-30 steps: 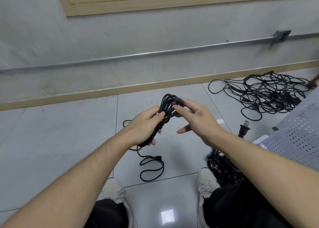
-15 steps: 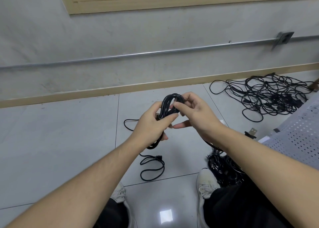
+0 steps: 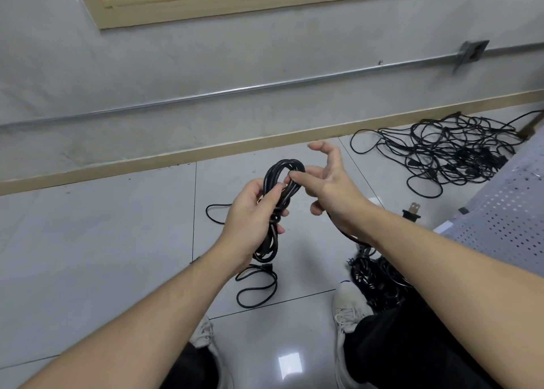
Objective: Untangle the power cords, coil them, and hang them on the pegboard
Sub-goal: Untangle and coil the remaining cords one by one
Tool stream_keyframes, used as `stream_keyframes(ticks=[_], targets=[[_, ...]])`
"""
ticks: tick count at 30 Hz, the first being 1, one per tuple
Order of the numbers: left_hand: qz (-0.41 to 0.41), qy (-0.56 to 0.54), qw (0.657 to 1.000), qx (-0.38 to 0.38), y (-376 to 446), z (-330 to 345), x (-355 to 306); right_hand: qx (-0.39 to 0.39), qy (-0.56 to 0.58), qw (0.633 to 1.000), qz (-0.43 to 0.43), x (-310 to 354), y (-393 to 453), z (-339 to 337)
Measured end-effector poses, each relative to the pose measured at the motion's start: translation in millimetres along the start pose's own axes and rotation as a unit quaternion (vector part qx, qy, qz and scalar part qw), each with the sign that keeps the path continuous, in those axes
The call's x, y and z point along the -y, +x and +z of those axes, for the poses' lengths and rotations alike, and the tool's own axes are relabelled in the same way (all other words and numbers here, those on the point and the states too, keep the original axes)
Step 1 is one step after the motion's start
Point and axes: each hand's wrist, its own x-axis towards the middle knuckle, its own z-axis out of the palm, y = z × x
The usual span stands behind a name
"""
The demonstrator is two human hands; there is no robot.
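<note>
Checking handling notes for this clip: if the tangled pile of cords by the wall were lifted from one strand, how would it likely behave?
The tangled pile would probably come up floppy: its thin strands lie in loose, sagging loops on the floor. It likely drags neighbours along, since the strands cross many times. It looks light for its spread, though plugs inside may snag.

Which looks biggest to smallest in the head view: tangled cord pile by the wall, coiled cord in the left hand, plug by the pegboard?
1. Tangled pile, widest spread though farthest away.
2. Coil, gripped by the left hand; it is nearer, which flatters it.
3. Plug, clearly smallest.
</note>
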Motion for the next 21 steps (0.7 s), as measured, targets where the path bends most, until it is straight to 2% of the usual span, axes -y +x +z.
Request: stream_keyframes(ticks=[3, 5, 9, 11, 12, 13, 16, 17, 19, 21], targets=[[0.028, 0.019, 0.999, -0.037, 6, 1, -3, -0.016, -0.043, 0.999, 0.006, -5, 4, -4], [0.038, 0.0, 0.997, -0.068, 11, -4, -8, -0.004, -0.133, 0.991, 0.021, -9, 5, -6], [0.044, 0.04, 0.985, -0.162, 27, -26, -13, 0.126, -0.366, 0.921, -0.041, -7, -8, -7], [0.041, 0.087, 0.979, -0.181, 32, -38, -13, 0.158, -0.451, 0.873, -0.101, 0, -13, -6], [0.034, 0.084, 0.982, -0.166, 33, -40, -13, 0.154, -0.471, 0.859, -0.127, 2, -13, -8], [0.021, 0.054, 0.989, -0.136, 32, -41, -14, 0.143, -0.466, 0.862, -0.136, 3, -11, -10], [-0.024, -0.108, 0.994, 0.002, 23, -37, -22, 0.109, -0.352, 0.928, -0.058, 1, -2, -20], [-0.032, -0.131, 0.99, 0.039, 20, -36, -23, 0.105, -0.34, 0.934, -0.023, 0, 0, -24], [-0.035, -0.099, 0.99, 0.091, 17, -37, -26, 0.102, -0.357, 0.928, 0.038, 1, 3, -30], [-0.028, 0.007, 0.992, 0.127, 14, -36, -27, 0.088, -0.394, 0.913, 0.063, 2, 6, -35]])
